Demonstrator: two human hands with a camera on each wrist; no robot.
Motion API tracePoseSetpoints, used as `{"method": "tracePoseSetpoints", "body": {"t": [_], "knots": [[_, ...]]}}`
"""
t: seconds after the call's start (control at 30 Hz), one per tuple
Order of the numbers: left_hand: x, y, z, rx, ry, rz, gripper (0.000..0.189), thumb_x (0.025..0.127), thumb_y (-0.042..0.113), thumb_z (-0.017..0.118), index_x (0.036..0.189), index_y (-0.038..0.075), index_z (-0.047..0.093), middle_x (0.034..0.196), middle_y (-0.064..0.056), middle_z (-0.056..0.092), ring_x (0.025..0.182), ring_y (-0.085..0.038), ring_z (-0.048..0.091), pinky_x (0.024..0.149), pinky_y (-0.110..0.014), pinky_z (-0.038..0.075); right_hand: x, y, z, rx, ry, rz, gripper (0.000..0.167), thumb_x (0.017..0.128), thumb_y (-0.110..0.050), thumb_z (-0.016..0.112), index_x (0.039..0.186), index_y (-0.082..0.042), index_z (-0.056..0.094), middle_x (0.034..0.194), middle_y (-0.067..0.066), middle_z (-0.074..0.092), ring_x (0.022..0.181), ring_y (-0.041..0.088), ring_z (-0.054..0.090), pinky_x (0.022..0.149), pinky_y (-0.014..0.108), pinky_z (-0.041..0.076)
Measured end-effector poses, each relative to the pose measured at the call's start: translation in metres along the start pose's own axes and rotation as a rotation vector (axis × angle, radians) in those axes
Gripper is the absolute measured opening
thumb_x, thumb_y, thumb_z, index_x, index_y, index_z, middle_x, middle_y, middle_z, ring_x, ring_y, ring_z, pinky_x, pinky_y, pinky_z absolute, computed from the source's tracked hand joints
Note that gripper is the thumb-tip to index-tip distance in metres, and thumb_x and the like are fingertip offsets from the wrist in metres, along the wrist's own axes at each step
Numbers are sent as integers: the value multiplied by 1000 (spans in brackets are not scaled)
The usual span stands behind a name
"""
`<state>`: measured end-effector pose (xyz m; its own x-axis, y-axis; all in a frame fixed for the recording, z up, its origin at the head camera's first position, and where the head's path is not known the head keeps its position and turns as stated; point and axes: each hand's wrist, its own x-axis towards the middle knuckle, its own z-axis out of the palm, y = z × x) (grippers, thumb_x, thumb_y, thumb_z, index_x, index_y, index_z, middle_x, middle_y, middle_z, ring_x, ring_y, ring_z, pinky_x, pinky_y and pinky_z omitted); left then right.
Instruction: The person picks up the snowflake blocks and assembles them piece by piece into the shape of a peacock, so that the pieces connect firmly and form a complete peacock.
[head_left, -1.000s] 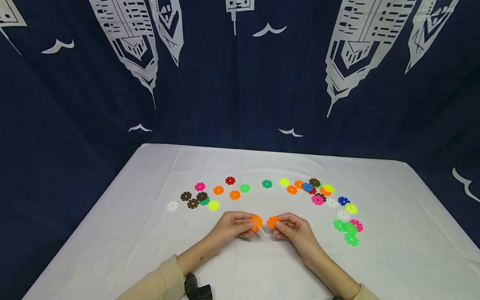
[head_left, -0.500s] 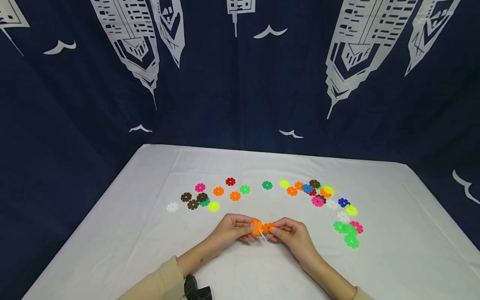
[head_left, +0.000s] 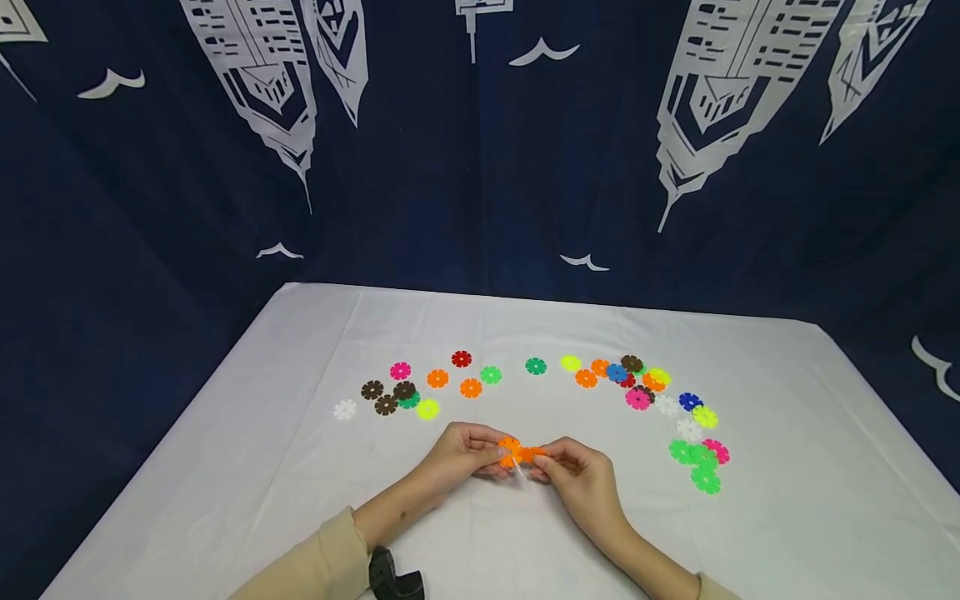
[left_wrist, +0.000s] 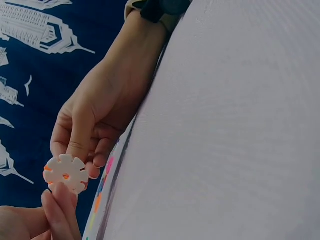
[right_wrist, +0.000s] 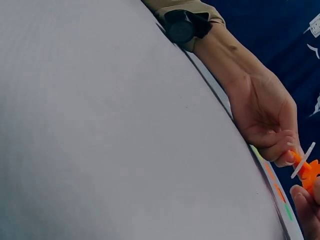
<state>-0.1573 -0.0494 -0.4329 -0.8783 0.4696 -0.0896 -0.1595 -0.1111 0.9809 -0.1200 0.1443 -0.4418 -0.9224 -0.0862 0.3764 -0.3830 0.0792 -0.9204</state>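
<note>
In the head view my left hand pinches an orange notched plastic disc between thumb and fingers. A white notched disc is joined to it, standing edge-on in the right wrist view and facing the camera in the left wrist view. My right hand pinches a second orange disc, turned nearly edge-on, at the right rim of the first. The two orange discs meet between the fingertips, and fingers hide part of both.
Loose notched discs form an arc on the white tablecloth beyond the hands. Brown discs lie at the left and green discs at the right, with several other colours between. A dark blue printed curtain hangs behind the table.
My right hand has moved left, bringing its orange disc from a gap apart up against the left one. That disc has turned from face-on to nearly edge-on.
</note>
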Motion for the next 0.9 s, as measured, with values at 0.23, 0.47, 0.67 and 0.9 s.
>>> {"method": "tracePoseSetpoints", "body": {"t": [0.23,0.47,0.67,0.9], "knots": [[1,2,3,-48,17,-21,23,89,-4,59,108,-16,60,91,-22,67,69,-17,67,67,-24,54,0,0,2,2,7,-56,5,80,11,66,84,8,66,78,18,66,67,21,67,59,33,55],[0,1,1,-54,1,-24,28,90,4,61,111,-14,60,94,-19,67,70,-15,67,70,-27,54,2,-5,-4,62,-56,35,10,83,6,66,90,12,65,84,21,66,75,23,68,66,35,54],[-1,1,-3,-74,25,-28,25,89,4,62,109,-11,60,90,-17,68,71,-17,67,73,-31,54,5,-12,-18,13,-54,162,17,83,2,67,99,9,65,91,22,66,77,27,67,67,35,55],[-2,0,-5,-148,23,-29,16,89,2,61,101,-6,55,85,-15,67,76,-21,68,78,-35,52,17,-26,-97,-321,123,207,24,87,-14,68,101,5,67,88,18,66,67,24,60,57,27,53]]}}
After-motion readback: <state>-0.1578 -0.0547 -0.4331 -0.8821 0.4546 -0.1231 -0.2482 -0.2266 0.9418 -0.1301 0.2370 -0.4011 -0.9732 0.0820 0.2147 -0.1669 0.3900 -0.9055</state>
